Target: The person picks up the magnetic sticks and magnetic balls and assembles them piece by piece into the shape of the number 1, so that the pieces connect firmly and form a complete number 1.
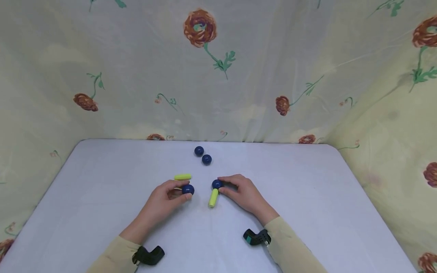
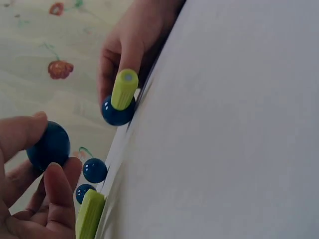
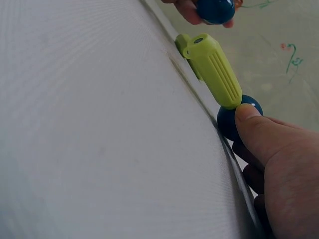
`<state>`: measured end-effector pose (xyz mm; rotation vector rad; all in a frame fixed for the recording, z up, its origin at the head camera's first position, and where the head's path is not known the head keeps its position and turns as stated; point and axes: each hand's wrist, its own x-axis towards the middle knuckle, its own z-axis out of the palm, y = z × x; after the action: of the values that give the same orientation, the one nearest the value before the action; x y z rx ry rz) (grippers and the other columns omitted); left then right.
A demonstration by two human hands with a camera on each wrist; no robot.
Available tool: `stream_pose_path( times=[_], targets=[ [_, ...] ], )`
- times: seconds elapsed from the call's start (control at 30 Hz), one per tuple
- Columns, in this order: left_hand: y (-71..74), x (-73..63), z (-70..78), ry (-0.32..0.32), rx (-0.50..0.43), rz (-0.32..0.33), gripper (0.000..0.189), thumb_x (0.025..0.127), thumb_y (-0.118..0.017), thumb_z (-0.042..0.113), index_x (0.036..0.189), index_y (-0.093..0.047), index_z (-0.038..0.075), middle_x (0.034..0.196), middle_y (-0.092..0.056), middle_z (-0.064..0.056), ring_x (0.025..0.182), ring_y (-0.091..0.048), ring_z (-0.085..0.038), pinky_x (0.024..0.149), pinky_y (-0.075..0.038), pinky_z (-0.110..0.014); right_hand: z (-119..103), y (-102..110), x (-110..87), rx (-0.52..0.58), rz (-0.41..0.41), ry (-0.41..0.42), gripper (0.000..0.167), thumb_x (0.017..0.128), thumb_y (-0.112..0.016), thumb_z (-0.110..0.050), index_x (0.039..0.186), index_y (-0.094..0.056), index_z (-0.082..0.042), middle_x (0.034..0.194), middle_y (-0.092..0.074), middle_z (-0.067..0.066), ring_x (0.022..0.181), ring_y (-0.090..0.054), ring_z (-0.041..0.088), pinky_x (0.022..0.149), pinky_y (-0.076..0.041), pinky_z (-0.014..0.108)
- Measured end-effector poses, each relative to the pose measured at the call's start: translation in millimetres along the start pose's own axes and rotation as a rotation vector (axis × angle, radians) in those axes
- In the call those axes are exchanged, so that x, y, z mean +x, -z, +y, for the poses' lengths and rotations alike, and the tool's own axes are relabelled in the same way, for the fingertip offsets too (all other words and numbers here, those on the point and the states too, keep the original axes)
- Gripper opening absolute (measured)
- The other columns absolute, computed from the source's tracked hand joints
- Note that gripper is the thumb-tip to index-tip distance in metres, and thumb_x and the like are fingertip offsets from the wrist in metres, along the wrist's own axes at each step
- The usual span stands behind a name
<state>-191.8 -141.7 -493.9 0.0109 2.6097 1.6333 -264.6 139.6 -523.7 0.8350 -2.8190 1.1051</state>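
My left hand (image 1: 161, 200) holds a glossy dark blue ball (image 1: 188, 189) between its fingertips and thumb. In the left wrist view that ball (image 2: 50, 145) looks raised off the table. Across from it, my right hand (image 1: 245, 192) pinches a second blue ball (image 1: 216, 184) from the right side. A short ribbed yellow-green rod (image 1: 213, 198) meets this ball end-on and points toward me; in the right wrist view the thumb lies at the joint between rod (image 3: 215, 72) and ball (image 3: 229, 122). Another yellow-green rod (image 1: 182, 176) lies just beyond the left fingers.
Two more blue balls, a farther one (image 1: 199, 151) and a nearer one (image 1: 206, 159), sit close together toward the back of the white-covered table (image 1: 112, 167). A flower-printed cloth (image 1: 136, 76) hangs behind the table and along its sides. Each wrist wears a black device.
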Motion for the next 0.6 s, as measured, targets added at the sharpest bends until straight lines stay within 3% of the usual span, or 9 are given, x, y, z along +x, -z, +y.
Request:
stream_pose_path(
  times=[0.3, 0.6],
  targets=[
    [-11.8, -5.3, -3.0, -0.035, -0.090, -0.039, 0.042, 0.082, -0.082, 0.034, 0.120, -0.071, 0.019, 0.113, -0.064, 0.002, 0.092, -0.064, -0.013, 0.076, -0.054, -0.029, -0.6, 1.5, 0.9, -0.007, 0.001, 0.000, 0.039, 0.092, -0.068, -0.045, 0.129, -0.067, -0.031, 0.120, -0.065, -0.014, 0.114, -0.058, 0.007, 0.096, -0.047, 0.035],
    [-17.4, -7.4, -4.3, -0.013, -0.046, -0.085, 0.044, 0.081, -0.082, 0.039, 0.119, -0.070, 0.020, 0.114, -0.067, 0.008, 0.090, -0.066, -0.009, 0.075, -0.054, -0.026, -0.8, 1.4, 1.2, 0.000, -0.007, -0.004, 0.040, 0.093, -0.067, -0.046, 0.130, -0.066, -0.031, 0.121, -0.064, -0.014, 0.115, -0.057, 0.007, 0.097, -0.047, 0.035]
  ],
)
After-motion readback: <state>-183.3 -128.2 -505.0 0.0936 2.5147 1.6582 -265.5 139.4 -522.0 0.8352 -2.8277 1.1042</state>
